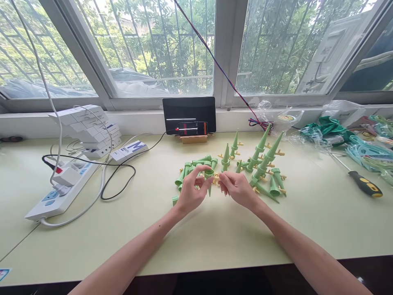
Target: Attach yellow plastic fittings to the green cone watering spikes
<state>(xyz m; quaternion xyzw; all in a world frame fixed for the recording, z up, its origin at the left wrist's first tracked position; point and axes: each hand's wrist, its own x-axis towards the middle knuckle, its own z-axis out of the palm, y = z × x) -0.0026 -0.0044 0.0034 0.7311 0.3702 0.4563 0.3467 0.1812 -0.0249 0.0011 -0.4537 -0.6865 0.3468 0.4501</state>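
My left hand (192,191) is closed round a green plastic watering spike (209,173), its open round end up and its point down. Beside it, my right hand (237,187) pinches a small yellow valve (216,179) at the side of that spike. Whether the valve is fixed in the spike is hidden by my fingers. Behind my left hand lies a pile of loose green spikes (187,169). To the right, several spikes with yellow valves stand upright, among them a tall stack (265,164). A few others (275,182) are beside the stack.
A dark tablet (188,108) and a phone (193,128) lean at the window sill. On the left are stacked white boxes (92,131), a power strip (66,194) and loose cables. A screwdriver (365,183) and green plastic packets (328,131) lie on the right of the table (123,241).
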